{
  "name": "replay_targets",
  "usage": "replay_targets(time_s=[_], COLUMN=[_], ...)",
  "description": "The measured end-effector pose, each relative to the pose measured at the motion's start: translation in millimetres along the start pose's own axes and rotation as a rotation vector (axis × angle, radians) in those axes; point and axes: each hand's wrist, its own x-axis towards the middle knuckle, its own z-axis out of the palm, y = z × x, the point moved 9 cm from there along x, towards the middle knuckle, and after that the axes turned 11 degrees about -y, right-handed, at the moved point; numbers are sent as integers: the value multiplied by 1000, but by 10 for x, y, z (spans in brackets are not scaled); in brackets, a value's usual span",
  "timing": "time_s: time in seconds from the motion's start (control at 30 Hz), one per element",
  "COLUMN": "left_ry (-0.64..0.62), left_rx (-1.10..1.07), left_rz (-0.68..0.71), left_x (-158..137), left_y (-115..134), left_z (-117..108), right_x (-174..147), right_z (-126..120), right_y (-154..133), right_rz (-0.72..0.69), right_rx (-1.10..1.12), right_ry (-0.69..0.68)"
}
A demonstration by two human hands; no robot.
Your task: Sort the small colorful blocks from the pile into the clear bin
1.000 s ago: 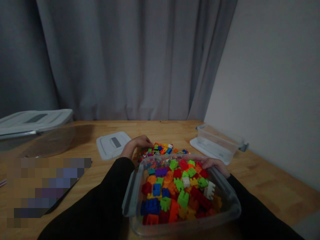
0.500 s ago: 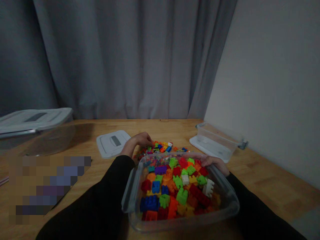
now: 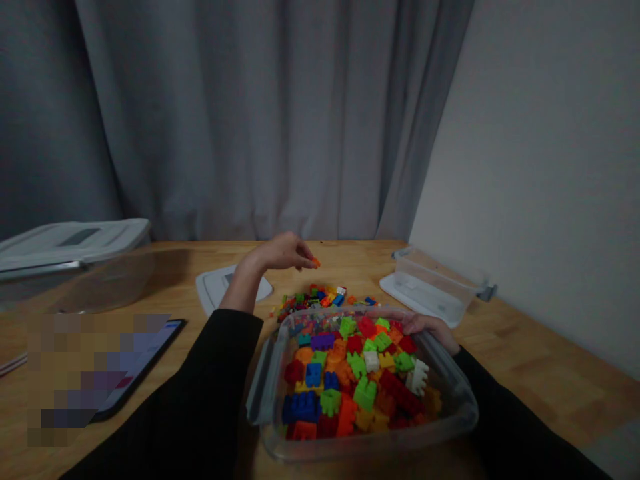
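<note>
Lifted off the loose bricks [image 3: 320, 298] on the desk [image 3: 525, 360], the left hand [image 3: 277, 255] now pinches an orange brick [image 3: 315, 262] above them; the right hand [image 3: 429, 327] grips the tub [image 3: 453, 393] rim, best kept steady.

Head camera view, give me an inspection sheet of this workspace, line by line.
Surface: wooden table, bare at the far edge.
Job's things: clear tub full of mixed coloured blocks; loose block pile on the table behind it; small orange block raised above the pile.
Clutter: white lid; small clear container standing on a lid; large lidded bin far left; phone.
Hands: left hand pinches the orange block; right hand grips the tub's far right rim.
Cables: nothing seen.
Surroundings: grey curtain; plain wall on the right.
</note>
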Motion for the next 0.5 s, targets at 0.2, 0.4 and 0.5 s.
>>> replay_targets(time_s=[0.2, 0.4, 0.5], left_ry=[-107, -203, -319], left_rx=[27, 319, 348], left_rz=[152, 177, 132], left_x=[-342, -625, -676], left_y=[808, 1317, 1343], left_z=[110, 343, 454], right_x=[-9, 1, 4], right_z=[-6, 31, 63], right_y=[10, -36, -54], right_rz=[9, -43, -53], right_rx=[7, -4, -6], right_ry=[-7, -18, -28])
